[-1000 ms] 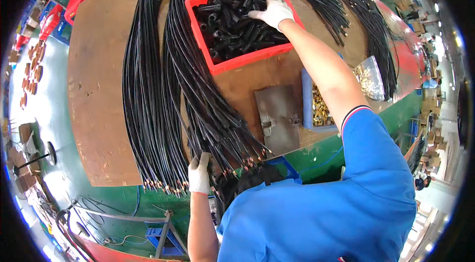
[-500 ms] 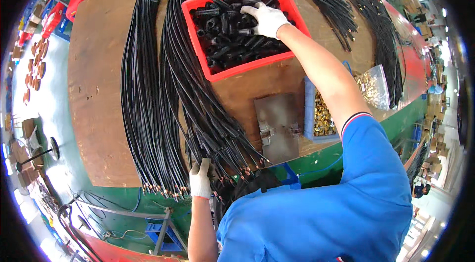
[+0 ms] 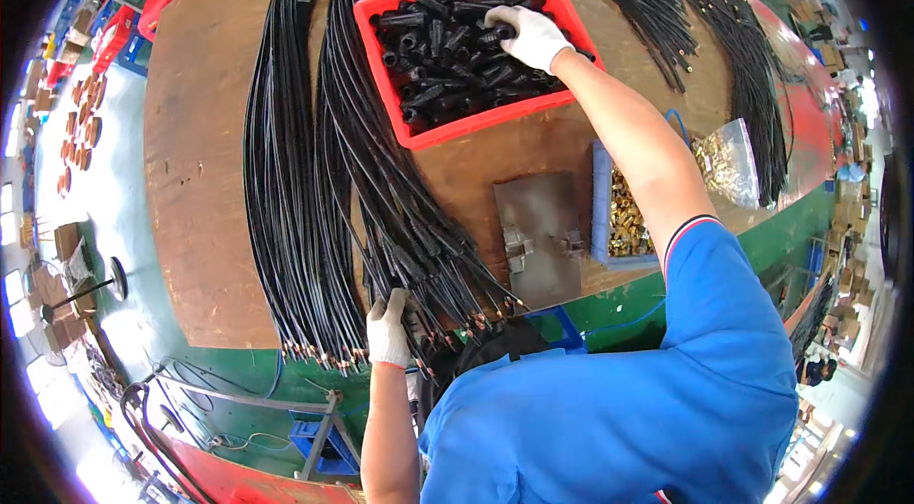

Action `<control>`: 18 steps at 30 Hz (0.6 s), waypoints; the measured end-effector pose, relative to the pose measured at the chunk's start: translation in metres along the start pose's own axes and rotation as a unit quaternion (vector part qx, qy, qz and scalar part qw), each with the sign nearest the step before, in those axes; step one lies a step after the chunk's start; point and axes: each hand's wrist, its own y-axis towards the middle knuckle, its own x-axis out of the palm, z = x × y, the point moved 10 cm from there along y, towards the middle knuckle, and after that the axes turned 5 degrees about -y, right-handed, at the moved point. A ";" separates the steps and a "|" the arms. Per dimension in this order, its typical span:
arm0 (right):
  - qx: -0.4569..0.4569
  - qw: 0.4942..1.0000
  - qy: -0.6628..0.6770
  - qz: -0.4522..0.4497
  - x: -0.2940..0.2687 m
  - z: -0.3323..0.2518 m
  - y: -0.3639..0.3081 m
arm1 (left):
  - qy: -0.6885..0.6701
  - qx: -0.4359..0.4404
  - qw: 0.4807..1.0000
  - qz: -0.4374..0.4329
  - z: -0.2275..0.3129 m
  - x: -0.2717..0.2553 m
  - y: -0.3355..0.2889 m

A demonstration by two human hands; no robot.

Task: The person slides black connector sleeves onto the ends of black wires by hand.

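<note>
The worktop (image 3: 205,171) lies under both grips. Two thick bundles of cables (image 3: 286,171) run left of the right grip (image 3: 536,38) and down to the left grip (image 3: 387,337), which sits between their ends. Its fingers are bent in — whether they have hold of a cable I cannot tell. A light pinch close to the end should suit, leaving neighbouring cables unbent. The bin (image 3: 476,126) surrounds the right grip, with the forearm crossing its near right corner; lifting well over that rim would avoid a knock. The tray (image 3: 630,262) is nearer the body than the right grip, just beside the forearm, so the elbow should ride high there. The right grip is part-closed over the heaped sleeves (image 3: 443,42), thumb and fingers curled about one — how firmly, I cannot tell. Best to take a single sleeve by its side and shake off any other. Smallest are the copper tips (image 3: 328,358), left of the left grip, better not brushed.
</note>
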 end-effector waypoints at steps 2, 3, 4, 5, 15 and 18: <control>-0.007 0.995 0.069 0.067 -0.013 0.021 -0.002 | -0.010 0.012 1.000 -0.022 0.002 0.003 0.000; 0.074 0.984 0.147 0.063 -0.021 0.028 -0.006 | -0.013 0.014 1.000 -0.019 0.003 0.001 0.000; 0.155 0.961 0.223 0.058 -0.028 0.030 -0.014 | -0.006 0.019 1.000 -0.016 0.005 -0.001 -0.001; 0.107 0.958 0.244 0.108 -0.030 0.044 -0.007 | 0.001 0.025 1.000 -0.012 0.006 -0.001 -0.002; 0.182 0.893 0.412 -0.010 -0.025 0.051 -0.004 | -0.013 -0.001 1.000 -0.012 0.013 0.007 -0.012; 0.191 0.899 0.394 -0.036 0.022 0.047 0.002 | -0.011 0.002 1.000 0.000 0.013 0.007 -0.011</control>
